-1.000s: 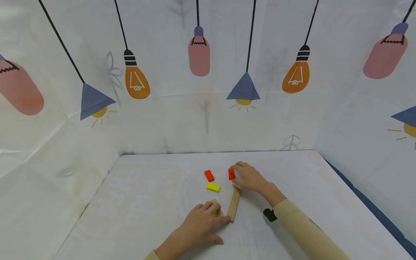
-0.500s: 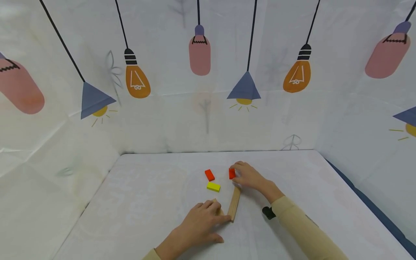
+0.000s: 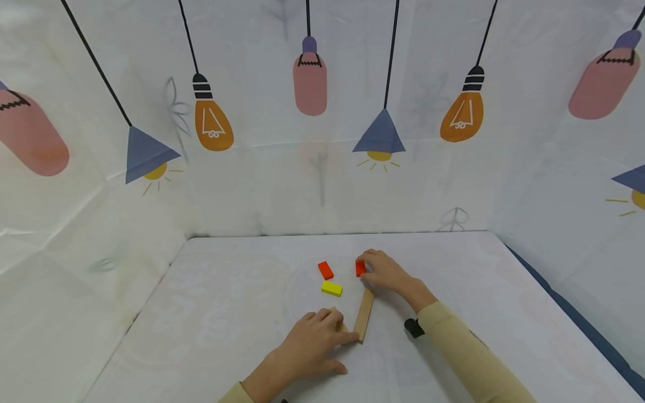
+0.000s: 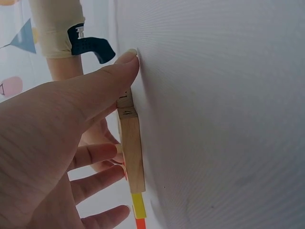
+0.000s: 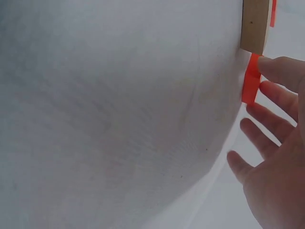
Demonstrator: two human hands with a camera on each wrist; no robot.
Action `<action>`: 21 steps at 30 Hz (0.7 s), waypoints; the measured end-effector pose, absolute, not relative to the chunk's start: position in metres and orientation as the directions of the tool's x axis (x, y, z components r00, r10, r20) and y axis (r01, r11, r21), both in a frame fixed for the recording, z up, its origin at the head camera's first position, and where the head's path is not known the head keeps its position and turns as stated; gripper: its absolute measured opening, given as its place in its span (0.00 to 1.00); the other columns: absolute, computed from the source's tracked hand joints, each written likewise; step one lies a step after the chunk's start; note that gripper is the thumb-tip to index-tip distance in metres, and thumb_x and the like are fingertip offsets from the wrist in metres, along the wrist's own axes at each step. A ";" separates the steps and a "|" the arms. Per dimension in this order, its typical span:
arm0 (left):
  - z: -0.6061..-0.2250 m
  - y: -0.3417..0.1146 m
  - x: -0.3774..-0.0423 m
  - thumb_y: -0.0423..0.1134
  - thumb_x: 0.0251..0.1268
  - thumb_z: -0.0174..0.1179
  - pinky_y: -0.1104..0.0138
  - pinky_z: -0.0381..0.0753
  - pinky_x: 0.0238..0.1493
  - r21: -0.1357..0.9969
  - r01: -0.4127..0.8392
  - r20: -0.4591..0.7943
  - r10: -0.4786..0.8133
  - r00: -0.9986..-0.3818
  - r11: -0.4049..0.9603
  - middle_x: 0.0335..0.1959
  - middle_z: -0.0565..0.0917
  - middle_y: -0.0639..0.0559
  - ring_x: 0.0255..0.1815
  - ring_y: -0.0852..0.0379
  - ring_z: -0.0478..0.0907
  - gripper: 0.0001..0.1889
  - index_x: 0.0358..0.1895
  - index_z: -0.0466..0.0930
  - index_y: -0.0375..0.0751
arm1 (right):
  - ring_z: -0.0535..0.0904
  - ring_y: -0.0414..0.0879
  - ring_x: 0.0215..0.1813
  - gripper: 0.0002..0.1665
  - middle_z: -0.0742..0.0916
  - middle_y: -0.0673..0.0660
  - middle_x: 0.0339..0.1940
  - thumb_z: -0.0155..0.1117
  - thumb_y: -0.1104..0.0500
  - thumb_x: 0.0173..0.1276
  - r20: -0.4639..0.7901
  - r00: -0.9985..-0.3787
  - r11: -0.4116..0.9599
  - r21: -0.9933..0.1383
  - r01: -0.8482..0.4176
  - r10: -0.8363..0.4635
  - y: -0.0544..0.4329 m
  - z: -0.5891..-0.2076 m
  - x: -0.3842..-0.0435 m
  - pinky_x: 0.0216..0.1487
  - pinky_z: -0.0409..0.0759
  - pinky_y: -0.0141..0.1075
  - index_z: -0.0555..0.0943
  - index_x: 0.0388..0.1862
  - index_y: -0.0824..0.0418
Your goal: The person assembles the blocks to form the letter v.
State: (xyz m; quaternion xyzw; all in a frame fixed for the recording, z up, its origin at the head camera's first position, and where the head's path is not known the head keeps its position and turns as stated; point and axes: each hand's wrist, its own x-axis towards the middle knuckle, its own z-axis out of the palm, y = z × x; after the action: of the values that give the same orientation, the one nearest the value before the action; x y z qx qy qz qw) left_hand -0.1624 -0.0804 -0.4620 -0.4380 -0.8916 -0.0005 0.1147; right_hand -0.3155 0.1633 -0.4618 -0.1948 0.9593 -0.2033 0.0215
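Note:
My right hand pinches a red block end to end between thumb and fingers, low on the white table. In the right wrist view that red block meets the end of a wooden block. My left hand lies over a wooden block that it partly hides, fingers loosely extended. Its index fingertip touches the near end of the long wooden block. The left wrist view shows printed digits on the end of a wooden block.
A second red block and a yellow block lie left of the right hand. The white table ends at a patterned cloth wall. A dark wrist device hangs below the right sleeve.
The right sleeve has shifted slightly left and the head view has tilted a little. Both hands and the blocks stay in nearly the same places.

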 end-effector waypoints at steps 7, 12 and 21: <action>-0.461 -0.082 -0.162 0.71 0.51 0.64 0.67 0.76 0.47 -0.098 0.779 0.205 0.778 -0.594 0.620 0.51 0.74 0.59 0.51 0.62 0.71 0.33 0.64 0.74 0.75 | 0.74 0.54 0.65 0.22 0.82 0.55 0.61 0.64 0.57 0.64 0.051 -0.922 0.839 -0.398 -0.370 -0.383 0.164 -0.466 -0.318 0.69 0.71 0.52 0.80 0.58 0.57; -0.462 -0.082 -0.162 0.71 0.51 0.64 0.67 0.76 0.47 -0.096 0.780 0.208 0.779 -0.592 0.619 0.51 0.73 0.59 0.52 0.61 0.71 0.32 0.64 0.74 0.75 | 0.74 0.54 0.65 0.21 0.82 0.56 0.61 0.65 0.58 0.64 0.056 -0.920 0.840 -0.390 -0.377 -0.388 0.163 -0.463 -0.317 0.68 0.71 0.52 0.81 0.57 0.58; -0.461 -0.082 -0.162 0.71 0.52 0.63 0.67 0.76 0.46 -0.088 0.779 0.209 0.777 -0.594 0.620 0.51 0.73 0.59 0.52 0.61 0.71 0.32 0.63 0.75 0.75 | 0.74 0.54 0.65 0.19 0.84 0.56 0.59 0.64 0.60 0.63 0.036 -0.923 0.846 -0.389 -0.365 -0.382 0.159 -0.456 -0.315 0.69 0.71 0.52 0.82 0.54 0.58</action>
State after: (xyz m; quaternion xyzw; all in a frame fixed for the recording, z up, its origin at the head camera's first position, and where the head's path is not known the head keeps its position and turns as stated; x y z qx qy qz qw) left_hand -0.1617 -0.0816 -0.4610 -0.4357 -0.8928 -0.0062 0.1143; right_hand -0.3154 0.1586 -0.4564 -0.1947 0.9604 -0.1982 0.0214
